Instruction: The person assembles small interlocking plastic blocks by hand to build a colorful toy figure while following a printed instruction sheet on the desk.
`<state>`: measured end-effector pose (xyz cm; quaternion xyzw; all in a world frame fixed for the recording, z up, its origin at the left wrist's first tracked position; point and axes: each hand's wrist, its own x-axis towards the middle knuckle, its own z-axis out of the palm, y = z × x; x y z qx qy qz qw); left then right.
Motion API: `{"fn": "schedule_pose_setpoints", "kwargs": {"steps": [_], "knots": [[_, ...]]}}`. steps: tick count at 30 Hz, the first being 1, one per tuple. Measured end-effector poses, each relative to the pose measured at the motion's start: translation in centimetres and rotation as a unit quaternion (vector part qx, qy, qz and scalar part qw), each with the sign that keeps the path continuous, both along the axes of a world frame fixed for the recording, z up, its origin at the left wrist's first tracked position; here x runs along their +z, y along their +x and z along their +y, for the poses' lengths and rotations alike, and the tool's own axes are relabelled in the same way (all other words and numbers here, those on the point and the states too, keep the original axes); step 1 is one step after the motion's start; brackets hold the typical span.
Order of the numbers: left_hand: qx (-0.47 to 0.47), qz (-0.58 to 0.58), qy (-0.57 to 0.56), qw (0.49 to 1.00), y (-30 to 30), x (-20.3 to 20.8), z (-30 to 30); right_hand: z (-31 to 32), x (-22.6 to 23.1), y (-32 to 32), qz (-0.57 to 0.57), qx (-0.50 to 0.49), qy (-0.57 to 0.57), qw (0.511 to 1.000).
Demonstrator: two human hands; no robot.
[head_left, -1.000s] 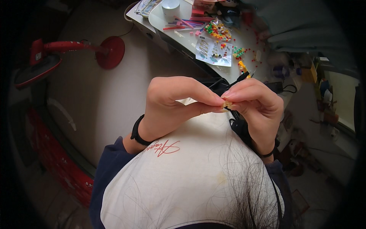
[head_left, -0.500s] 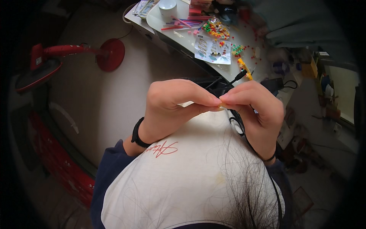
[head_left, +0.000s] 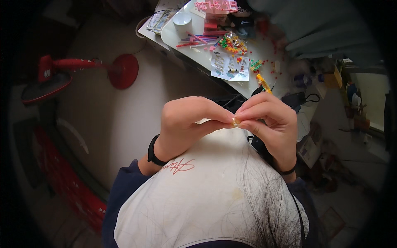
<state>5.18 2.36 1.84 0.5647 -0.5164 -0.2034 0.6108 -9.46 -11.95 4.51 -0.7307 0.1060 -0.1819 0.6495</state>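
Note:
In front of my chest both hands meet at the fingertips. My left hand (head_left: 185,118) pinches a small pale yellow and white piece (head_left: 235,122) between thumb and forefinger. My right hand (head_left: 271,126) grips the same piece from the other side, thumb below and forefinger above. Most of the piece is hidden by the fingertips, so its exact kind does not show. Just beyond my hands, on the white table, lie a yellow built strip of toy bricks (head_left: 263,83) and a green brick assembly (head_left: 256,65).
The white table (head_left: 188,51) holds a printed instruction sheet (head_left: 221,68), a bag of colourful small bricks (head_left: 234,44), coloured sticks (head_left: 200,38) and a white cup (head_left: 182,20). Scattered red bits lie towards the right. A red fan (head_left: 123,71) stands on the floor at left.
My right thumb has come away from the forefinger and sits lower, so more of the small piece shows. The table and fan appear slightly lower in the view.

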Motion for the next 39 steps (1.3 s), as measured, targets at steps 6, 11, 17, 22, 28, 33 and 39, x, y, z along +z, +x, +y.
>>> {"fn": "schedule_pose_setpoints", "kwargs": {"steps": [6, 11, 17, 22, 28, 33, 39], "knots": [[0.001, -0.040, -0.052, 0.998, 0.4, 0.3, -0.5, 0.0, 0.4, 0.2, 0.086, 0.030, 0.186, 0.978], [0.000, -0.067, -0.034, 0.997, 0.7, 0.3, -0.4, -0.8, 0.4, 0.3, 0.133, 0.088, 0.272, 0.949], [-0.024, -0.065, -0.034, 0.997, 1.0, 0.1, -0.7, -1.0, 0.0, 0.4, 0.118, 0.089, 0.271, 0.951], [-0.031, -0.091, -0.026, 0.995, 1.1, 0.5, -1.1, -1.2, -0.6, 0.6, 0.122, 0.093, 0.252, 0.955], [-0.022, -0.098, -0.046, 0.994, 1.4, 0.3, -1.2, -1.3, -0.7, 0.9, 0.100, 0.075, 0.241, 0.962], [-0.020, -0.099, -0.052, 0.994, 1.8, 0.3, -1.4, -1.5, -0.5, 1.2, 0.113, 0.092, 0.244, 0.959], [-0.003, -0.130, -0.051, 0.990, 2.1, 0.4, -1.2, -1.3, -0.1, 1.7, 0.118, 0.092, 0.262, 0.953]]}}
